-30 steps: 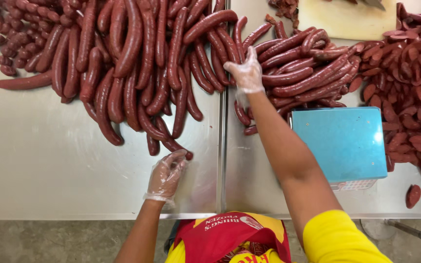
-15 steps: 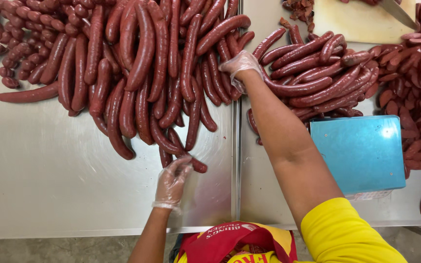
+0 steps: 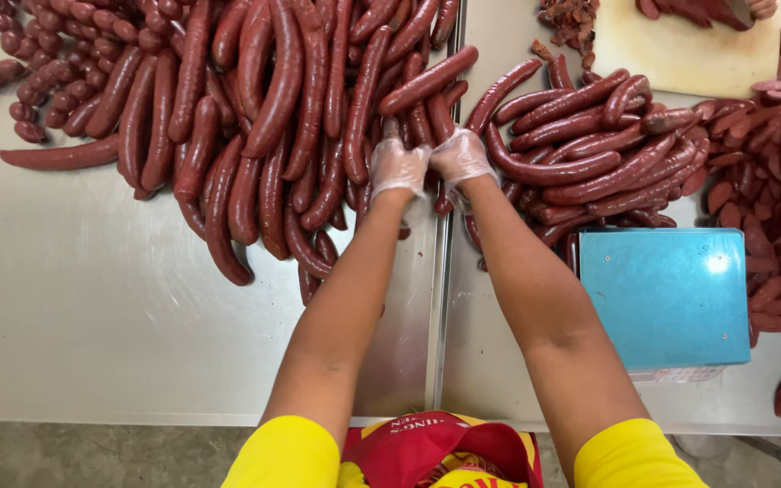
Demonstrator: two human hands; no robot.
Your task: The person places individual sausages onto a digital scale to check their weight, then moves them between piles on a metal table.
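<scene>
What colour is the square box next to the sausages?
The box is light blue, seen in the head view.

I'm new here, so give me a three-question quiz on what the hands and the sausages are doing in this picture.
1. True or false: both gloved hands, left hand and right hand, are at the heap of long dark-red sausages.
2. What lies right of the right forearm? A) flat turquoise square scale B) green bucket C) wire rack
3. Fill in: the sausages lie on a ____ table.

Key: 1 true; 2 A; 3 bare metal, steel-coloured.
</scene>
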